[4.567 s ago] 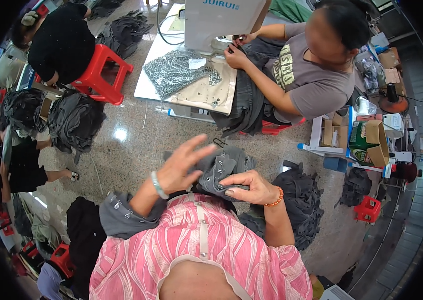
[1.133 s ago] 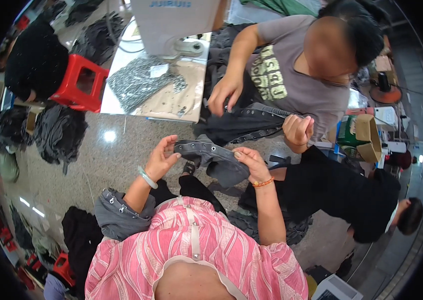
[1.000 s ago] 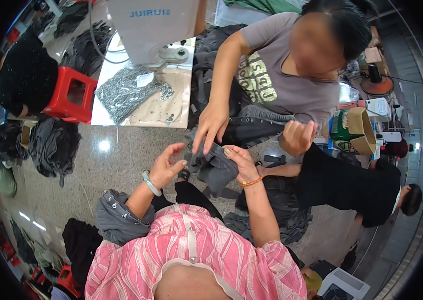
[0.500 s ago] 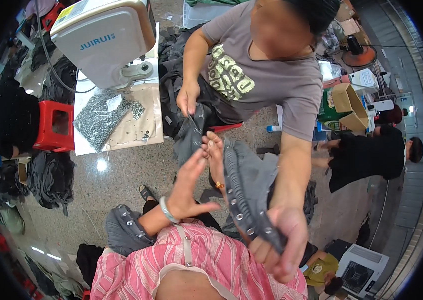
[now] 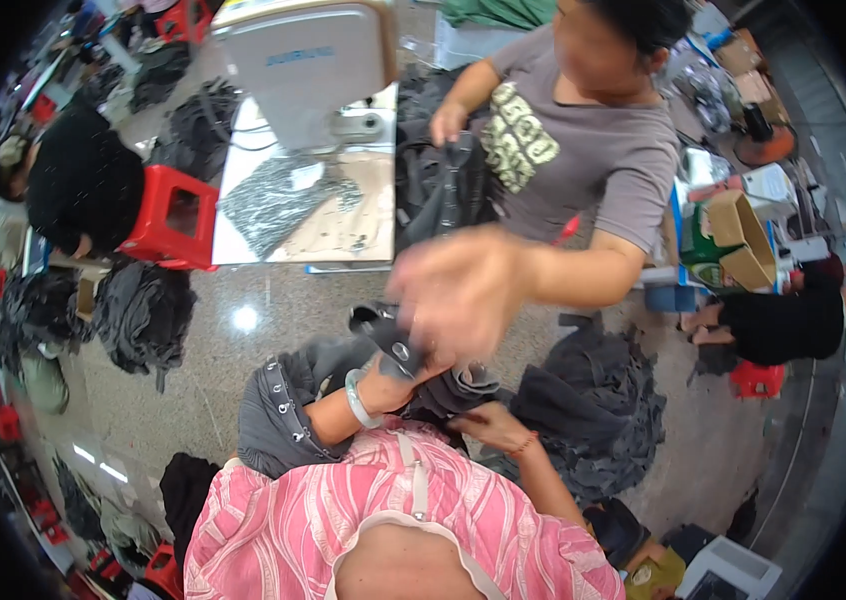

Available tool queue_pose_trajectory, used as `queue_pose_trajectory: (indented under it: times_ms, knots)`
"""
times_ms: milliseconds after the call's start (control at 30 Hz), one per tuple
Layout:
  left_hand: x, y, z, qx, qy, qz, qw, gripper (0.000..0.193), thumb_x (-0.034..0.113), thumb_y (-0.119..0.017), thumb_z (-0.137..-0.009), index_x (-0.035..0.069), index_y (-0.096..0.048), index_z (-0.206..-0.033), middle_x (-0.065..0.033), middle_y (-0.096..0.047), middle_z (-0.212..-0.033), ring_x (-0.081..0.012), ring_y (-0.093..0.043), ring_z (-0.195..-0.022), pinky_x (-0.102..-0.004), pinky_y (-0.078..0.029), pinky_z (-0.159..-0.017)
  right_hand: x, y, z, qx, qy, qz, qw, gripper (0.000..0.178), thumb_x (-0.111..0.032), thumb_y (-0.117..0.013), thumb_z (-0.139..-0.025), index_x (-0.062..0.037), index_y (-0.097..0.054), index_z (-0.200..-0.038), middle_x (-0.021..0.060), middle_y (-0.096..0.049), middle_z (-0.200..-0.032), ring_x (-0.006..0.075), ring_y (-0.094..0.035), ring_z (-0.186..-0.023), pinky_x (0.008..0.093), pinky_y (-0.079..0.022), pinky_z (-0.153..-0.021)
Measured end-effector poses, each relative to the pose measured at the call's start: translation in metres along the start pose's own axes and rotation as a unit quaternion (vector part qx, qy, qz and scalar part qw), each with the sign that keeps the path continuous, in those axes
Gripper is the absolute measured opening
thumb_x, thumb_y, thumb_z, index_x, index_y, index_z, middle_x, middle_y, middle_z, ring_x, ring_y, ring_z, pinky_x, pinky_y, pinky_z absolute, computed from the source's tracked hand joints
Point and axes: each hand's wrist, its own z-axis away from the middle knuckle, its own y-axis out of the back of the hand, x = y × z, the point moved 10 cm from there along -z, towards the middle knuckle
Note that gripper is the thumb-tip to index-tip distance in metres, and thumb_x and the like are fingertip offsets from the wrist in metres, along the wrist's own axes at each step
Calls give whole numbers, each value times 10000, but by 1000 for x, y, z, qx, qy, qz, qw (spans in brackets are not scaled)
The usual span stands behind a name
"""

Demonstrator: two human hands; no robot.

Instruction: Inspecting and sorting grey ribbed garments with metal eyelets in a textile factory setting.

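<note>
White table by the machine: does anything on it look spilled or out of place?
Yes: small grey pieces lie loose to the right of the plastic bag, on the brown sheet. They look spilled, though they may be laid out deliberately.

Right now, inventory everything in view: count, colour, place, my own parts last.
Table: one, white, upper middle
Machine: one, white, on table
Bag of metal parts: one, clear and grey, on table
Co-worker: one, grey-brown T-shirt, upper right
Other people: several, mostly in black, outer edges
Stools: at least three, red, left and right
Carton: one, green and brown, right
Bin: one, blue, below carton
Cloth piles: several, dark grey, floor
Eyeleted garment: one, grey, over your left forearm
Eyeleted strip: one, dark grey, centre
Shirt: one, pink patterned, bottom
Left grip: one, pale bracelet, centre, partly hidden
Right grip: one, orange-red bracelet, lower centre
</note>
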Motion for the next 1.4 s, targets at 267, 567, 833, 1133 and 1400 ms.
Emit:
queue_pose_trajectory:
  times_ms: [267, 567, 833, 1133, 1400]
  knots:
    - [49, 10, 95, -12, -138, -109, 984, 622, 106, -663, -866, -15, -359, -1396, -100, -591, -1194, -163, -565, -1097, -314, -429, -980, -143, 2, 20, 149, 389, -112, 902, 672, -211, -762, -776, -3, -444, -1331, 110, -555, -1244, 196, -519, -1158, 321, -384, -999]
    - [97, 97, 276, 133, -305, -110, 937, 588, 134, -635, -881, -12, -365, -1382, -133, -610, -1160, -212, -586, -1086, -346, -442, -979, -223, -158, -32, -44, 388, -120, 913, 208, -86, -599, -909, -2, -642, -1094, -8, -601, -844, 41, -507, -740, 199, -413, -652]
    - [106, 126, 371, 167, -357, -79, 916, 610, 139, -628, -855, -5, -352, -1379, -185, -582, -1189, -273, -566, -1125, -394, -438, -994, -282, -242, -15, -31, 498, -25, 867, 519, -225, -726, -815, -40, -537, -1261, 70, -551, -1186, 164, -530, -1090, 315, -408, -964]
    - [90, 154, 394, 249, -358, -218, 873, 347, 152, -632, -900, 32, -564, -1218, -50, -601, -1150, -146, -564, -1057, -304, -433, -945, -306, -271, 0, 74, 516, -26, 853, 181, -162, -666, -868, -10, -689, -963, 122, -659, -1004, 199, -602, -980, 300, -456, -847]
    - [61, 189, 384, 294, -299, -62, 906, 248, 220, -659, -895, 67, -610, -1085, -24, -621, -1003, -144, -600, -919, -306, -505, -794, -278, -245, -14, 68, 458, -158, 872, 225, -166, -563, -957, 24, -680, -928, 69, -675, -874, 98, -627, -769, 243, -496, -730]
